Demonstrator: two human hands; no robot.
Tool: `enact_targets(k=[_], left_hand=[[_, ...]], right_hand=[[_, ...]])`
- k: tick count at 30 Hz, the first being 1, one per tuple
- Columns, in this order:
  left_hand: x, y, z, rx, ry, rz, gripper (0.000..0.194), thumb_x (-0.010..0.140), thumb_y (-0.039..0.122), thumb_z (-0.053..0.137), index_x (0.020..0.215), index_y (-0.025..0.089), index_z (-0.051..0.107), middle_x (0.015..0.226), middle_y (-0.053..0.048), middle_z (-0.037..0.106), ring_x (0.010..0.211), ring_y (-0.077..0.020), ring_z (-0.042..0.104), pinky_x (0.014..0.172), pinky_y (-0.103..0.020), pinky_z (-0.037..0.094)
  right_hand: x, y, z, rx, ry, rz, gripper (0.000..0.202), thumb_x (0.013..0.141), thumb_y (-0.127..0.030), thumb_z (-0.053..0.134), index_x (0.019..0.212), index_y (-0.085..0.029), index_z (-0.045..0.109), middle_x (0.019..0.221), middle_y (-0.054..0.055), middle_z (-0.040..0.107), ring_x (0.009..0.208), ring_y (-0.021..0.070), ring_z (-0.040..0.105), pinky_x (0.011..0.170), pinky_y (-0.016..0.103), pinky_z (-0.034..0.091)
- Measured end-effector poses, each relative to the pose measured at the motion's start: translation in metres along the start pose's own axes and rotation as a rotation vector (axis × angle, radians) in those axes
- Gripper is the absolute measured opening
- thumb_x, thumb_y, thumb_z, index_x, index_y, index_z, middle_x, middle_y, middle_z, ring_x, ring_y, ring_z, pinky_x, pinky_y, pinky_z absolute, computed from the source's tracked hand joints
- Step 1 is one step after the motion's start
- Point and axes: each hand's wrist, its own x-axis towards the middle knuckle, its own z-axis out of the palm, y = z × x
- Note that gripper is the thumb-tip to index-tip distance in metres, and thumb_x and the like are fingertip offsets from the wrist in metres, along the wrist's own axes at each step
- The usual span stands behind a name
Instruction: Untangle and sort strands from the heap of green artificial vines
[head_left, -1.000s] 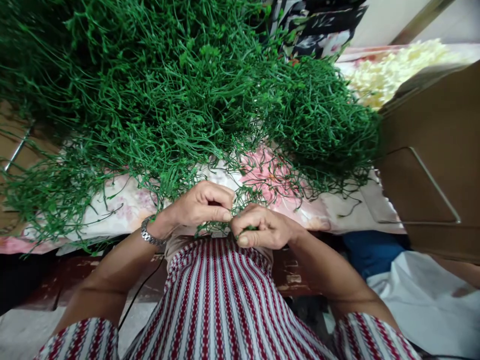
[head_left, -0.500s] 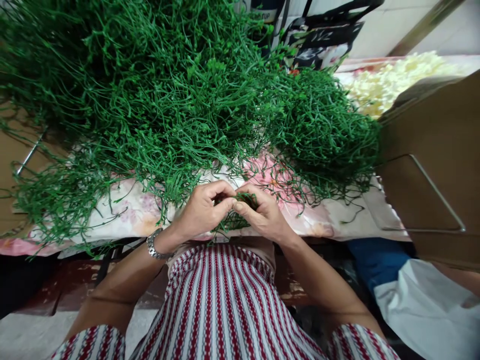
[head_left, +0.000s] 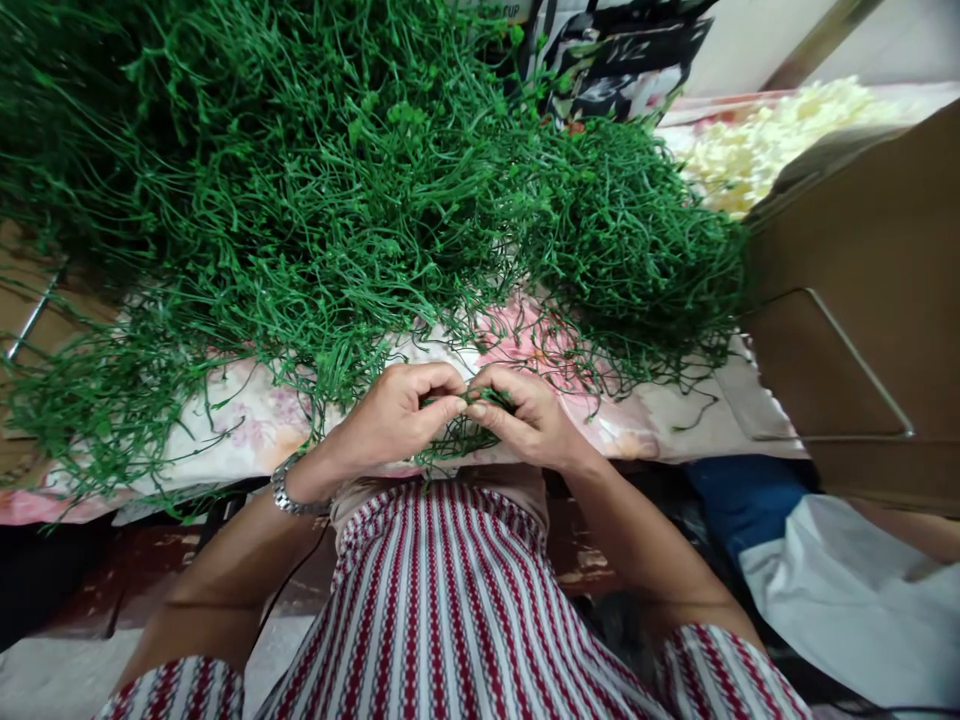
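Observation:
My left hand (head_left: pixel 401 410) and my right hand (head_left: pixel 525 415) meet fingertip to fingertip at the table's front edge. Both are closed on thin green plastic stems (head_left: pixel 457 437), which show between and below the fingers. Just beyond the hands spreads a large tangled heap of green stems (head_left: pixel 337 220), with a smaller mound (head_left: pixel 637 240) at its right. What exactly the fingertips pinch is partly hidden by the thumbs.
A floral cloth (head_left: pixel 255 420) covers the table. At the right stands a cardboard box (head_left: pixel 862 300) with a metal wire frame; pale yellow petals (head_left: pixel 780 145) lie behind it. A black patterned bag (head_left: pixel 622 70) is at the back. A person's pale-clothed lap (head_left: pixel 855 600) shows at lower right.
The whole view has shifted slightly, so the heap and box appear a little further left and higher. My hands remain together, with the left thumb and wrist slightly moved.

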Motion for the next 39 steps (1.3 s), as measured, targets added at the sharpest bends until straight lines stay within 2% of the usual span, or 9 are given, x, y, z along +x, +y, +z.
enact_targets(k=[4, 8, 14, 16, 20, 23, 29, 36, 39], left_hand=[[0.001, 0.003, -0.004, -0.020, -0.145, 0.009, 0.013, 0.074, 0.011, 0.050, 0.062, 0.013, 0.052, 0.054, 0.005, 0.042, 0.053, -0.0068, 0.038, 0.051, -0.019, 0.029], [0.001, 0.004, -0.006, -0.169, -0.320, 0.030, 0.016, 0.075, 0.012, 0.051, 0.059, 0.013, 0.050, 0.051, 0.005, 0.040, 0.050, -0.0053, 0.035, 0.049, -0.018, 0.029], [-0.002, -0.004, -0.011, -0.317, -0.442, 0.002, 0.016, 0.075, 0.016, 0.052, 0.060, 0.012, 0.056, 0.053, 0.002, 0.046, 0.052, -0.0073, 0.041, 0.051, -0.020, 0.033], [-0.001, -0.005, -0.013, -0.374, -0.362, -0.038, 0.013, 0.073, 0.016, 0.056, 0.061, 0.012, 0.057, 0.054, 0.002, 0.048, 0.052, -0.0071, 0.041, 0.051, -0.019, 0.033], [0.003, -0.005, -0.008, -0.527, -0.055, -0.089, 0.011, 0.071, 0.021, 0.064, 0.066, 0.013, 0.058, 0.056, 0.003, 0.049, 0.050, -0.0059, 0.039, 0.049, -0.018, 0.033], [0.006, -0.006, 0.000, -0.617, 0.089, -0.080, 0.012, 0.072, 0.024, 0.065, 0.069, 0.014, 0.059, 0.057, 0.004, 0.049, 0.048, -0.0049, 0.039, 0.047, -0.017, 0.033], [0.003, -0.003, 0.010, -0.549, 0.247, -0.080, 0.007, 0.073, 0.021, 0.064, 0.071, 0.015, 0.060, 0.061, 0.003, 0.052, 0.052, -0.0058, 0.044, 0.049, -0.017, 0.035], [0.003, -0.003, 0.014, -0.372, 0.322, 0.034, 0.007, 0.074, 0.012, 0.062, 0.068, 0.016, 0.061, 0.065, 0.002, 0.054, 0.064, -0.0089, 0.050, 0.061, -0.020, 0.040], [0.003, -0.006, 0.017, -0.503, 0.362, 0.087, 0.006, 0.073, 0.013, 0.064, 0.068, 0.016, 0.062, 0.072, 0.000, 0.055, 0.067, -0.0090, 0.052, 0.061, -0.019, 0.042]], right_hand=[[0.004, -0.001, -0.012, -0.047, -0.223, -0.055, 0.023, 0.088, -0.029, 0.045, 0.070, -0.016, 0.045, 0.058, -0.005, 0.037, 0.054, 0.0068, 0.034, 0.053, 0.020, 0.027], [0.007, 0.005, -0.019, 0.162, -0.466, -0.104, 0.029, 0.090, -0.034, 0.042, 0.070, -0.015, 0.048, 0.062, -0.002, 0.044, 0.056, 0.0073, 0.039, 0.054, 0.019, 0.030], [0.009, 0.006, -0.021, 0.271, -0.680, -0.183, 0.029, 0.091, -0.031, 0.043, 0.070, -0.014, 0.052, 0.062, 0.000, 0.047, 0.060, 0.0085, 0.044, 0.059, 0.021, 0.035], [0.008, 0.005, -0.024, 0.261, -0.613, -0.152, 0.025, 0.090, -0.030, 0.045, 0.072, -0.014, 0.053, 0.064, 0.000, 0.049, 0.063, 0.0093, 0.047, 0.061, 0.021, 0.037], [0.009, 0.006, -0.026, 0.271, -0.122, 0.042, 0.017, 0.091, -0.028, 0.045, 0.081, -0.016, 0.050, 0.072, 0.001, 0.053, 0.062, 0.0092, 0.049, 0.059, 0.022, 0.040], [0.009, 0.007, -0.016, 0.245, 0.055, 0.131, 0.017, 0.091, -0.032, 0.044, 0.084, -0.017, 0.049, 0.066, -0.002, 0.049, 0.053, 0.0072, 0.043, 0.052, 0.020, 0.037], [0.007, 0.000, 0.008, 0.071, 0.069, 0.075, 0.023, 0.085, -0.037, 0.053, 0.097, -0.017, 0.054, 0.076, 0.000, 0.052, 0.067, 0.0099, 0.047, 0.060, 0.021, 0.039], [0.004, 0.005, 0.013, 0.004, 0.072, 0.030, 0.013, 0.085, -0.029, 0.054, 0.084, -0.015, 0.055, 0.069, -0.002, 0.050, 0.063, 0.0084, 0.045, 0.059, 0.019, 0.037], [0.004, 0.003, 0.013, -0.004, 0.080, 0.016, 0.012, 0.086, -0.025, 0.053, 0.081, -0.014, 0.056, 0.066, -0.003, 0.048, 0.060, 0.0069, 0.044, 0.058, 0.018, 0.035]])
